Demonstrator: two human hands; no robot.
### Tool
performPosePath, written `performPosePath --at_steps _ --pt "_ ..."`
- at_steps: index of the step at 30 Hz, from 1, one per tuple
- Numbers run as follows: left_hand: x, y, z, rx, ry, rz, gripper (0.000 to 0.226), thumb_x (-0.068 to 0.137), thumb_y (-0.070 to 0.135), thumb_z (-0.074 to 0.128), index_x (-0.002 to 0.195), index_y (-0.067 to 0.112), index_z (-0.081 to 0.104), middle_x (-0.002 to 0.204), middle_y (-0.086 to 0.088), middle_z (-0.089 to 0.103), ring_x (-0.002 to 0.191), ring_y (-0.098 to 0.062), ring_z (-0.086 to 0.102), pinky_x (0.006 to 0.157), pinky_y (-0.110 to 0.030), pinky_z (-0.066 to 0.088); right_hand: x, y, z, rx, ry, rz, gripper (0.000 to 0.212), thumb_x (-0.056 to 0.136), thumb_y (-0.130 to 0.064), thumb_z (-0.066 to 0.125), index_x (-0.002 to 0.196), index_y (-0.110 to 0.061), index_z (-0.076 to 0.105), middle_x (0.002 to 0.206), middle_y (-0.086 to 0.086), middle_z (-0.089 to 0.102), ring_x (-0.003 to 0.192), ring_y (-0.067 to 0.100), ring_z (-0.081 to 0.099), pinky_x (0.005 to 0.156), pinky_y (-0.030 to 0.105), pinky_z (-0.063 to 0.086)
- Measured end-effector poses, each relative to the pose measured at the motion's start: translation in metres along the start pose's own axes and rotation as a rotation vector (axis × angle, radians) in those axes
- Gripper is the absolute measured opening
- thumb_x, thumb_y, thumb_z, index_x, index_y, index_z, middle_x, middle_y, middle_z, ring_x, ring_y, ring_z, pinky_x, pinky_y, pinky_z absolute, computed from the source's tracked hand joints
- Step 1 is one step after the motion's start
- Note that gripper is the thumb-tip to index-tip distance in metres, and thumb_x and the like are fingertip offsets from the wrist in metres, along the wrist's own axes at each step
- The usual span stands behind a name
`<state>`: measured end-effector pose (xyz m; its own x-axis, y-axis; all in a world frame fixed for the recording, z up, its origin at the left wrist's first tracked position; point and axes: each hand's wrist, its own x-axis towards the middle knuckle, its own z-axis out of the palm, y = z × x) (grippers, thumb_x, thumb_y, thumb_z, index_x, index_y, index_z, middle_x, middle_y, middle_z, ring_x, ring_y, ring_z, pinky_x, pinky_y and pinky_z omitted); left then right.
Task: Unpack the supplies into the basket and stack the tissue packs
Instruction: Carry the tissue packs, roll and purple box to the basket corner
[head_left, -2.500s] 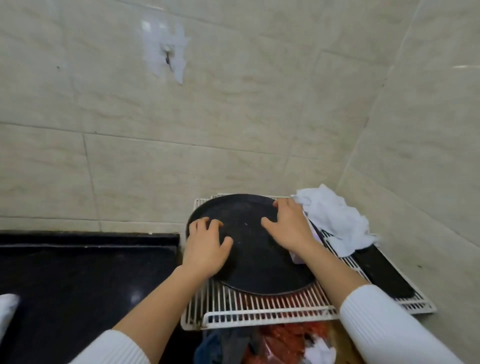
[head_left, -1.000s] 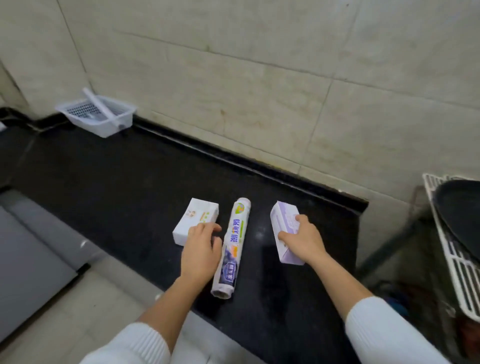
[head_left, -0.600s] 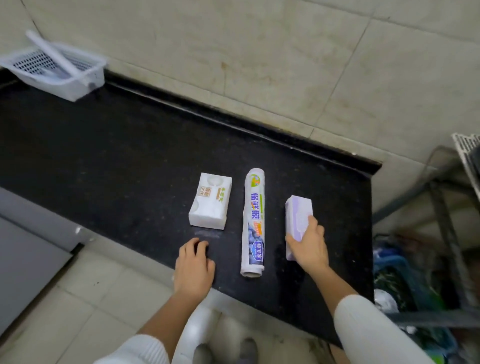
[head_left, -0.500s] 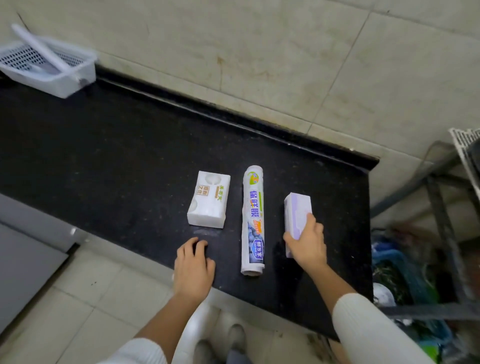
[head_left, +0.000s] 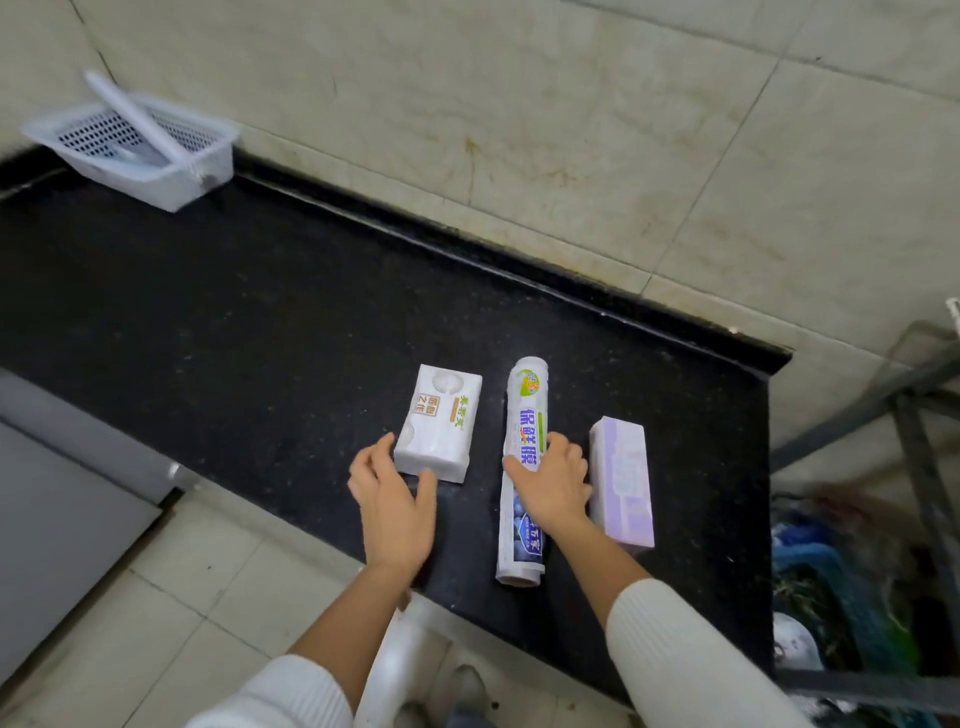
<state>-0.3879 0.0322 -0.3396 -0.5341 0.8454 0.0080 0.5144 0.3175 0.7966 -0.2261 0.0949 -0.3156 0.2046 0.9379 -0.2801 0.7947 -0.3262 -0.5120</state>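
Note:
On the black counter (head_left: 234, 312) lie three supplies side by side. A white tissue pack (head_left: 439, 423) is on the left; my left hand (head_left: 395, 506) cups its near end, thumb and fingers on either side. A cling film roll (head_left: 524, 467) lies in the middle, and my right hand (head_left: 553, 480) rests over it with fingers curled on it. A purple tissue pack (head_left: 623, 486) stands on edge at the right, just beside that hand. A white perforated basket (head_left: 135, 140) with a handle sits far left against the wall.
Tiled wall runs behind the counter. To the right, past the counter's end, stands a dark metal rack frame (head_left: 914, 415) with bags and clutter (head_left: 841, 597) beneath. A white stool (head_left: 405, 660) and floor tiles lie below the counter's front edge.
My right hand left the purple tissue pack and came onto the cling film roll. My left hand moved forward from the counter's edge up to the white tissue pack.

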Motion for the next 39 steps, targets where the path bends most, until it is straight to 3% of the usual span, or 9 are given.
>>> performPosePath --at_steps 3,6,12,15,18,25,30,34,39 --pt "0.014 0.015 0.012 0.172 -0.108 0.091 0.07 0.085 0.04 0.061 0.144 0.021 0.028 0.151 -0.015 0.018 0.135 -0.032 0.02 0.108 -0.046 0.028 0.007 0.0 0.005 0.076 -0.052 0.017 0.064 0.08 -0.046 0.067 0.127 -0.015 0.036 0.122 0.01 0.047 0.11 0.026 0.052 0.095 0.045 0.047" --pt "0.025 0.024 0.028 0.283 -0.142 0.053 0.081 0.08 0.051 0.06 0.147 0.025 0.021 0.152 -0.016 0.015 0.136 -0.033 0.017 0.11 -0.05 0.024 0.016 0.002 0.007 0.12 -0.083 0.012 0.06 0.079 -0.039 0.07 0.122 -0.014 0.036 0.12 0.011 0.05 0.102 0.026 0.057 0.085 0.039 0.051" --pt "0.041 0.026 0.034 0.293 -0.154 -0.071 0.091 0.069 0.052 0.064 0.144 0.037 0.014 0.13 -0.007 0.034 0.116 -0.027 0.031 0.09 -0.046 0.039 0.031 -0.001 0.015 0.137 -0.145 0.047 0.054 0.074 -0.04 0.069 0.107 -0.013 0.037 0.107 0.012 0.056 0.082 0.033 0.067 0.073 0.044 0.059" --pt "0.052 0.019 0.02 0.22 -0.125 -0.041 0.086 0.071 0.052 0.065 0.143 0.038 0.02 0.124 -0.007 0.039 0.112 -0.027 0.034 0.087 -0.044 0.041 0.039 -0.012 0.022 0.119 -0.114 0.019 0.052 0.073 -0.042 0.069 0.104 -0.011 0.039 0.107 0.013 0.058 0.087 0.033 0.065 0.075 0.04 0.054" --pt "0.072 0.007 -0.004 0.164 -0.078 -0.029 0.082 0.071 0.051 0.066 0.141 0.04 0.023 0.124 -0.007 0.04 0.11 -0.026 0.034 0.088 -0.043 0.043 0.046 -0.035 0.034 0.13 -0.126 -0.039 0.05 0.073 -0.042 0.07 0.101 -0.014 0.039 0.104 0.01 0.059 0.079 0.025 0.062 0.063 0.033 0.049" --pt "0.156 -0.042 -0.088 0.133 0.036 -0.048 0.081 0.07 0.05 0.064 0.139 0.041 0.022 0.126 -0.006 0.04 0.112 -0.025 0.033 0.089 -0.042 0.043 0.054 -0.146 0.09 0.171 -0.188 -0.172 0.048 0.073 -0.042 0.07 0.101 -0.018 0.04 0.099 0.005 0.06 0.074 0.016 0.061 0.054 0.028 0.045" --pt "0.228 -0.114 -0.171 0.167 0.05 -0.095 0.084 0.068 0.05 0.064 0.139 0.043 0.02 0.127 -0.005 0.039 0.114 -0.024 0.032 0.088 -0.042 0.043 0.041 -0.247 0.162 0.197 -0.221 -0.187 0.05 0.073 -0.042 0.071 0.105 -0.018 0.04 0.099 0.004 0.06 0.08 0.018 0.063 0.066 0.034 0.055" --pt "0.277 -0.175 -0.254 0.196 0.036 -0.123 0.084 0.064 0.052 0.061 0.137 0.044 0.02 0.125 -0.003 0.038 0.114 -0.022 0.032 0.084 -0.035 0.037 0.02 -0.338 0.224 0.211 -0.234 -0.185 0.049 0.075 -0.04 0.072 0.106 -0.017 0.041 0.101 0.006 0.06 0.08 0.018 0.061 0.059 0.029 0.046" --pt "0.339 -0.231 -0.338 0.217 0.078 -0.191 0.084 0.068 0.043 0.066 0.14 0.04 0.021 0.126 -0.007 0.041 0.116 -0.027 0.032 0.09 -0.042 0.04 -0.003 -0.437 0.291 0.197 -0.296 -0.216 0.047 0.074 -0.041 0.071 0.102 -0.019 0.04 0.101 0.004 0.061 0.077 0.015 0.06 0.053 0.024 0.042"
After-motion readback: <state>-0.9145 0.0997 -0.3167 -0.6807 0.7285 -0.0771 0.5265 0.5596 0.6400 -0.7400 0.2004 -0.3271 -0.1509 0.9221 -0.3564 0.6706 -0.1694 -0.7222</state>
